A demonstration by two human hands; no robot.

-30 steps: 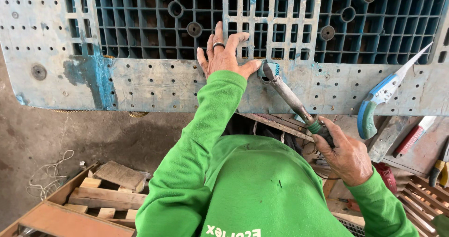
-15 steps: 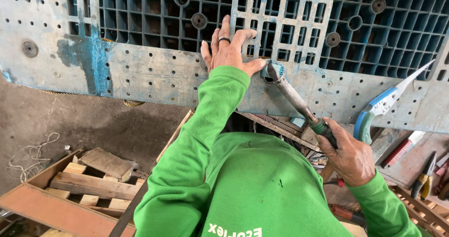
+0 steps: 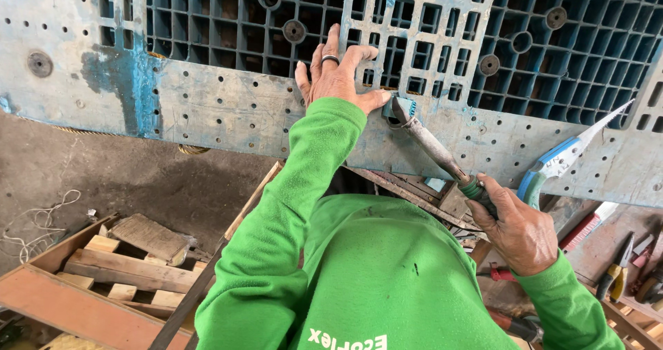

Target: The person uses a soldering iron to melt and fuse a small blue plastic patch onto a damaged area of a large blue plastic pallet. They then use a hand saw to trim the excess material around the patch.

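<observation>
At the left edge of the work, wooden frame pieces [image 3: 103,267] are lying on the floor below the blue plastic pallet [image 3: 207,108], which is standing across the top of the view with its gridded face toward the camera. The left hand [image 3: 336,77] is being pressed flat against the pallet near the middle of its lower solid band, fingers spread and closed on nothing, a ring showing on one finger; the panel is being braced by it. Just beside the thumb, the metal tip of a long-shafted tool [image 3: 431,146] is being held against the grid's lower edge. Its green handle is being gripped in the fully closed right hand [image 3: 518,229], lower and to the right. The step in hand is judged to be working the plastic at that spot. A steady brace and a controlled tip, kept clear of the thumb, are being called for next. A blue-handled handsaw [image 3: 566,158] is leaning at the pallet's right end, with pliers [image 3: 617,270] lying beyond.
</observation>
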